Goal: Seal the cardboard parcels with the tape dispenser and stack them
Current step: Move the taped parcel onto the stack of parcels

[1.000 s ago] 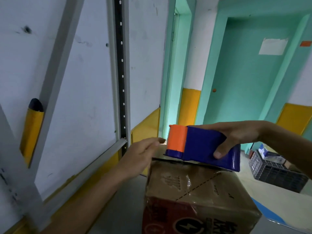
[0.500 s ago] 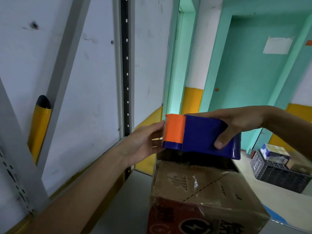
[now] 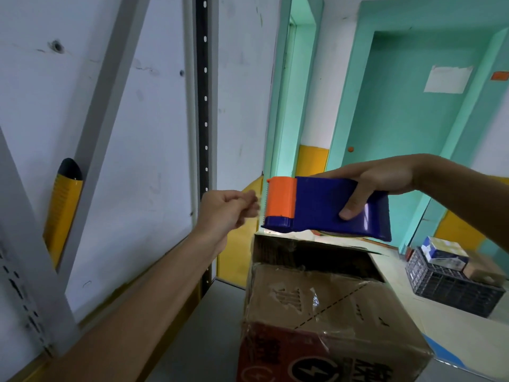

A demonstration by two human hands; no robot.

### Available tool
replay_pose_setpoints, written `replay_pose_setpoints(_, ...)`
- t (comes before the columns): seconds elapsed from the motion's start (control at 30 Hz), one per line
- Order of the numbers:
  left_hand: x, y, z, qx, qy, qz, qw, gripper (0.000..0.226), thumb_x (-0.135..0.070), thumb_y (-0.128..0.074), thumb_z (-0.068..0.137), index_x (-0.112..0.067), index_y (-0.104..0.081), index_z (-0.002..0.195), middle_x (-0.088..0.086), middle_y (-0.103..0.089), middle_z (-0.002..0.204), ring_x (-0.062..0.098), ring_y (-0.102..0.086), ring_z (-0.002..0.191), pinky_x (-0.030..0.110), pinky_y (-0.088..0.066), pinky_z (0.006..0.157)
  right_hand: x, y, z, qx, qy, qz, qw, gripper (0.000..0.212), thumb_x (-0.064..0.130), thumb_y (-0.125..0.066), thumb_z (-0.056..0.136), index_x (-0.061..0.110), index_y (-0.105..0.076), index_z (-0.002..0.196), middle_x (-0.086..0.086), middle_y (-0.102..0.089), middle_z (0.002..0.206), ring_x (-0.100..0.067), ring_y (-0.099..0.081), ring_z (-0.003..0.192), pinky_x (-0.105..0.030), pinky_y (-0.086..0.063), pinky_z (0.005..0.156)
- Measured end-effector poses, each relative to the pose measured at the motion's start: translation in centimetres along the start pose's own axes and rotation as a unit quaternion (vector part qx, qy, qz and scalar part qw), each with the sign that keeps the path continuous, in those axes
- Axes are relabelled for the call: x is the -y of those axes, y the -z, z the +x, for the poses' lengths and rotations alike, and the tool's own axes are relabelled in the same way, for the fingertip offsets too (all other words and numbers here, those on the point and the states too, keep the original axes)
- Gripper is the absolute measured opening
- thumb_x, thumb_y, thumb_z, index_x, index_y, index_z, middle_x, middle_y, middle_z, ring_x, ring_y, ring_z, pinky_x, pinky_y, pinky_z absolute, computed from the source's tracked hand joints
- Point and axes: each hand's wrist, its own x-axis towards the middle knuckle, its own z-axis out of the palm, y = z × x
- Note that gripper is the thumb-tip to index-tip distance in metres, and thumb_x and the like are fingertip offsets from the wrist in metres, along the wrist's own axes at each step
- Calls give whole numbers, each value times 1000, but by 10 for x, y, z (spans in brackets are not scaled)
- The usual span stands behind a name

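2 hands are occupied above the cardboard parcel (image 3: 316, 307). The tape dispenser (image 3: 325, 208) is gripped from above by the right hand (image 3: 382, 183), with the thumb curled on its near side. Compared with 1 second ago, it has been raised off the parcel, which now lies just below the grip. The left hand (image 3: 228, 208) has been drawn back from the orange cutter end (image 3: 281, 198), fingertips pinched together just beside it. Whether tape is held cannot be told. Probably tape is being pulled out, so sealing is not yet begun.
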Motion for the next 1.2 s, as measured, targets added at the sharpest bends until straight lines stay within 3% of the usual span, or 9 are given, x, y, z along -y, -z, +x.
replay_pose_setpoints(0.17, 7, 50, 5, -67, 70, -67, 993, 10, -11, -62, 86, -4, -64, 79, 1, -65, 59, 4, -56, 49, 18, -44, 54, -26, 18, -23, -3, -61, 53, 997, 95, 31, -83, 38, 23, -49, 126, -6, -71, 99, -23, -69, 80, -28, -55, 61)
replay_pose_setpoints(0.27, 8, 53, 4, -34, 118, -102, 987, 9, -11, -64, 84, -2, -65, 80, 1, -64, 55, 4, -56, 46, 16, -44, 48, -30, 26, -26, 0, -75, 84, 994, 111, 43, -92, 26, 18, -49, 126, -10, -71, 97, -24, -69, 75, -28, -55, 56)
replay_pose_setpoints(0.4, 6, 50, 9, -35, 161, -130, 978, 11, -12, -65, 83, -5, -66, 75, 3, -66, 58, 4, -58, 45, 14, -42, 40, -37, 35, -11, -60, -119, 84, 988, 118, 61, -88, 16, 13, -54, 118, -5, -70, 77, -15, -64, 57, -23, -52, 47)
replay_pose_setpoints(0.63, 23, 59, -19, 19, 196, -39, 980, 26, -17, -71, 67, 0, -68, 87, 5, -67, 62, 6, -61, 50, 16, -45, 45, -61, 10, 37, 87, -211, 13, 974, 115, 68, -84, 27, 13, -53, 123, -2, -68, 87, -13, -63, 70, -23, -52, 61)
replay_pose_setpoints(0.73, 38, 64, -32, 16, 205, -34, 978, 29, -20, -70, 63, -1, -70, 84, 5, -68, 64, 8, -63, 54, 17, -46, 50, -68, 5, 43, 99, -208, 7, 973, 112, 69, -84, 30, 16, -52, 124, -3, -69, 95, -14, -65, 75, -24, -52, 64)
replay_pose_setpoints(0.93, 77, 61, -33, -28, 247, -55, 967, 8, -11, -65, 81, -5, -68, 77, 1, -65, 57, 4, -58, 46, 14, -42, 47, -71, 1, 46, 109, -192, -12, 975, 106, 70, -82, 31, 19, -55, 119, -2, -71, 100, -17, -68, 84, -29, -54, 72)
replay_pose_setpoints(1.03, 111, 36, -44, 14, 298, -41, 954, 12, -9, -65, 84, -4, -68, 74, 0, -61, 55, 5, -51, 41, 16, -35, 40, -69, 0, 48, 117, -192, -16, 974, 103, 70, -83, 29, 20, -57, 116, 0, -73, 96, -17, -70, 83, -29, -55, 70)
replay_pose_setpoints(1.1, 126, 24, -49, 20, 261, 29, 965, 14, -9, -65, 83, -8, -70, 70, -2, -64, 58, 5, -54, 47, 20, -37, 49, -66, -1, 52, 122, -191, -29, 974, 100, 69, -83, 29, 21, -58, 114, 0, -73, 94, -17, -70, 80, -30, -55, 69)
replay_pose_setpoints(1.2, 123, 22, -47, 14, 115, 199, 973, 15, -26, -68, 82, -27, -73, 69, -12, -69, 63, 1, -63, 67, 24, -44, 63, -62, -3, 55, 119, -188, -40, 974, 99, 70, -82, 30, 20, -60, 112, -1, -72, 91, -16, -69, 75, -28, -54, 65)
